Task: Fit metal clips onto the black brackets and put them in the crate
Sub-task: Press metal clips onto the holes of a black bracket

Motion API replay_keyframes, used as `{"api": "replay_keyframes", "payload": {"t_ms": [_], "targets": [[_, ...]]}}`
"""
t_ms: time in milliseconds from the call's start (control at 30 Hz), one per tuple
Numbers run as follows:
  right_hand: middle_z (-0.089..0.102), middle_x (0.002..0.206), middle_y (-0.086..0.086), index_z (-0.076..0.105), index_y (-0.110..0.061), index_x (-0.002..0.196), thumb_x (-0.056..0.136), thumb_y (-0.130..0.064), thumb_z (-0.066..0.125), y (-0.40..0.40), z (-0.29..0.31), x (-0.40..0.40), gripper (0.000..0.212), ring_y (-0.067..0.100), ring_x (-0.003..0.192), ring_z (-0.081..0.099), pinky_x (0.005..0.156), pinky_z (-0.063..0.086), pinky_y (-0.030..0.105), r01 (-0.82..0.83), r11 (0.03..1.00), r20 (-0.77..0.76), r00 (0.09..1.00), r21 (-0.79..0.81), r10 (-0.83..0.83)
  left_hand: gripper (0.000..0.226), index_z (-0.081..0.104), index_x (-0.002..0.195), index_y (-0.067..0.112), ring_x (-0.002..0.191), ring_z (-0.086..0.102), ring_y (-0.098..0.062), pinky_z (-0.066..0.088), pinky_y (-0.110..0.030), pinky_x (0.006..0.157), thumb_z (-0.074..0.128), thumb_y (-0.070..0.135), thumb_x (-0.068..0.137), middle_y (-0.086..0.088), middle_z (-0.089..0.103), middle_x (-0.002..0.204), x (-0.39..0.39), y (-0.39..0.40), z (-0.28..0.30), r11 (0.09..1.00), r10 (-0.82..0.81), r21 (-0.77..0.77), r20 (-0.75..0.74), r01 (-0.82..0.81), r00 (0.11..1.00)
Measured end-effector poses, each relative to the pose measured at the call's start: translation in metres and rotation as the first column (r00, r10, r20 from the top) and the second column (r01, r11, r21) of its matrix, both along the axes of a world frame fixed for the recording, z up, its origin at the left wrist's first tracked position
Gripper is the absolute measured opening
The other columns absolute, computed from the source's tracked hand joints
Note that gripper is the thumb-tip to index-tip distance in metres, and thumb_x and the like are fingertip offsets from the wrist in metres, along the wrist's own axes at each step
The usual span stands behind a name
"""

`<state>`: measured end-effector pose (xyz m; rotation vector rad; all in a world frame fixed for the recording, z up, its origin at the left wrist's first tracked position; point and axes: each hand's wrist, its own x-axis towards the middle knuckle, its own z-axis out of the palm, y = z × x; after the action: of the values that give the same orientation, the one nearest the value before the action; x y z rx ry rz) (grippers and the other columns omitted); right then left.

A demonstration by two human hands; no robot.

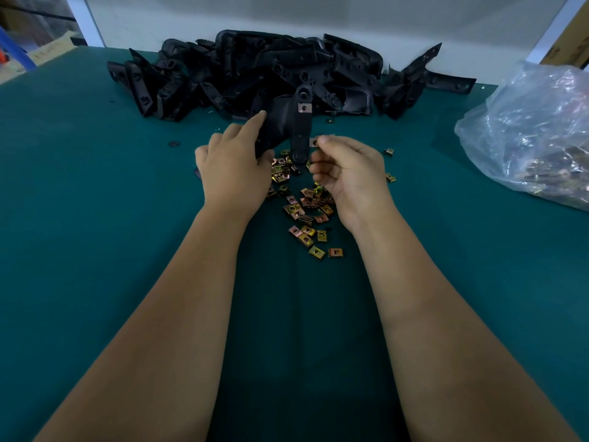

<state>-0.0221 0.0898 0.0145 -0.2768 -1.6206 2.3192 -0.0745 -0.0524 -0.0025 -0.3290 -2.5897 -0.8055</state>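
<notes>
Here the left hand (234, 164) grips a stiff, light black bracket (288, 129) above the bench (95, 218); the right hand (349, 173) pinches a small, slippery metal clip (314, 142) by its edges beside the bracket's arm.

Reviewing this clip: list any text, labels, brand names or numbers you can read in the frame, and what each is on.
No text can be read.
Cardboard box, far right: dark printed marks, too blurred to read.
Cardboard, far left: faint marks, too blurred to read.
Held bracket, loose metal clips, plastic bag: no lettering visible.
</notes>
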Motion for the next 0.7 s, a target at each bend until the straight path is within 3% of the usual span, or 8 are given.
{"api": "replay_keyframes", "payload": {"t_ms": [433,600,700], "targets": [[0.061,0.057,-0.001,0.063,-0.012,0.073,0.093,-0.007,0.062,-0.004,-0.001,-0.002,0.021,0.009,0.048,0.054,0.048,0.044,0.02,0.036,0.998,0.016,0.999,0.047,-0.037,0.056,0.043,0.147,0.032,0.119,0.048,-0.027,0.029,-0.038,0.096,0.061,0.028,0.094,0.002,0.06,0.127,0.0,-0.001,-0.002,0.996,-0.025,0.084,-0.027,0.027,0.999],[0.057,0.056,-0.005,0.066,-0.012,0.077,0.094,-0.011,0.062,-0.011,-0.003,-0.002,0.017,0.005,0.048,0.051,0.049,0.043,0.018,0.168,0.96,-0.027,0.986,0.223,-0.166,0.056,0.044,0.146,0.034,0.119,0.048,-0.026,0.027,-0.034,0.093,0.062,0.028,0.094,0.002,0.06,0.128,-0.001,-0.001,-0.002,0.994,-0.011,0.108,-0.025,0.014,1.0],[0.056,0.064,-0.007,0.063,-0.015,0.077,0.092,-0.02,0.066,-0.021,-0.005,-0.002,0.016,0.004,0.057,0.051,0.058,0.045,0.02,0.286,0.904,-0.061,0.958,0.317,-0.281,0.055,0.045,0.145,0.033,0.118,0.049,-0.026,0.028,-0.036,0.093,0.062,0.027,0.093,0.001,0.06,0.128,0.001,0.001,-0.002,0.995,0.007,0.101,-0.044,-0.002,0.999]]}}
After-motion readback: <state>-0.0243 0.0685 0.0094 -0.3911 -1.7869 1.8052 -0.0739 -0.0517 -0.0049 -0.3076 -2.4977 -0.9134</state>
